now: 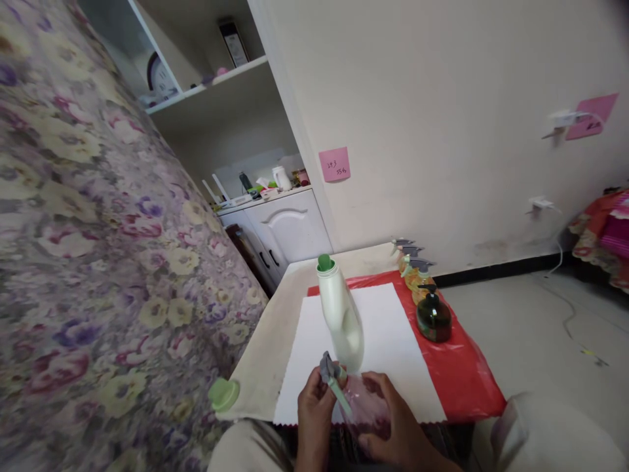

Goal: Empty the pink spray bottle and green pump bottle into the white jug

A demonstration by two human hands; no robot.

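Note:
My left hand (314,410) pinches the grey and green spray head (332,375) of a small clear pinkish bottle (366,406). My right hand (393,426) wraps round that bottle's body and holds it at the near edge of the table. Just behind stands a tall white jug (341,314) with a green spout, upright on a white sheet (383,328). Its green cap (224,394) lies at the table's near left corner.
A row of spray and pump bottles (433,316) stands on the red plastic cover (466,373) at the right. A flowered curtain (98,262) hangs at the left. White cupboard and shelves (289,229) stand behind the table; bare floor (540,328) lies to the right.

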